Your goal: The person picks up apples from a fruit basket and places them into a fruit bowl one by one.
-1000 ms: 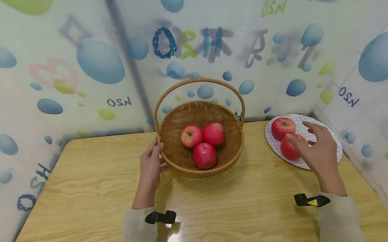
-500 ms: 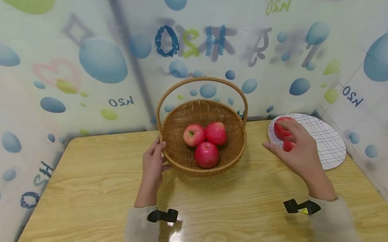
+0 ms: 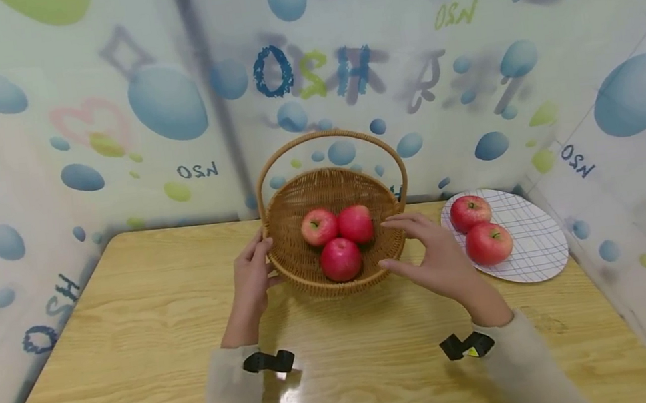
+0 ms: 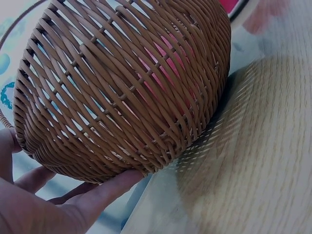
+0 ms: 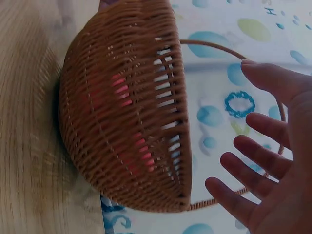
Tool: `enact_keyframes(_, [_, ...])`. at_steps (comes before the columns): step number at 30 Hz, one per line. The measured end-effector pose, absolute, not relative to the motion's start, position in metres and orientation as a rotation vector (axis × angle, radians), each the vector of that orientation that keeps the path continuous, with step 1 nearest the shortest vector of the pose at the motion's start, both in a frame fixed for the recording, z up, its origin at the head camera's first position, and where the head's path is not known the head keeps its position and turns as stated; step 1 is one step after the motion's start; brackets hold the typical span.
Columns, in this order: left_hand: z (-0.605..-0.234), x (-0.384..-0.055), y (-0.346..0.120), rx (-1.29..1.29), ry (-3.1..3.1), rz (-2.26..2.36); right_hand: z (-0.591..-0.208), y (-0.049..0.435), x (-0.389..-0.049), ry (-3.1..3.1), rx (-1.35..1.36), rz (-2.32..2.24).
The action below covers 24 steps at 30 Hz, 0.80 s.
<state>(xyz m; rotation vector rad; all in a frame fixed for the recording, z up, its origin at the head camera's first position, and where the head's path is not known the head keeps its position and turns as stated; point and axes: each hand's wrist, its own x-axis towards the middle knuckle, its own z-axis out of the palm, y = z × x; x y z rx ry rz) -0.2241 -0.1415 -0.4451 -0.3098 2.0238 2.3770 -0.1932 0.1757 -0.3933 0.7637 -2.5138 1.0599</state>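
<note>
Left hand [image 3: 248, 281] still grips basket [image 3: 328, 191]; spread right hand [image 3: 444, 262] shifted from plate [image 3: 536, 239] toward basket.

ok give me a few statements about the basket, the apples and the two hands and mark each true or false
1. Three apples lie in the wicker basket. True.
2. The right hand is gripping an apple. False: the right hand holds nothing, its fingers and thumb apart.
3. The left hand holds the side of the wicker basket. True.
4. In the head view, the plate is left of the wicker basket. False: the plate is to its right.
5. The plate has four apples on it. False: it has two apples.
</note>
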Motion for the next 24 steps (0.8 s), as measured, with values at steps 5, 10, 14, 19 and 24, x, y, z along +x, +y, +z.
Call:
enact_keyframes(5, [-0.443,-0.222,-0.142,-0.307,2.041,2.362,-0.389,0.161,-0.199,-2.558,0.854,1.029])
enact_keyframes(10, [-0.439,-0.221,-0.143,-0.286,2.075,2.342,-0.385,0.151,-0.208,-2.616,0.934,0.966])
enact_keyframes(14, [-0.436,-0.219,-0.146,-0.284,2.092,2.35,-0.382,0.142,-0.215,-2.714,0.967,0.917])
enact_keyframes(19, [-0.432,-0.217,-0.153,-0.282,2.084,2.384,-0.384,0.132,-0.227,-2.852,1.037,0.906])
enact_keyframes(24, [-0.429,-0.216,-0.154,-0.231,2.09,2.357,-0.39,0.123,-0.24,-2.967,1.103,0.838])
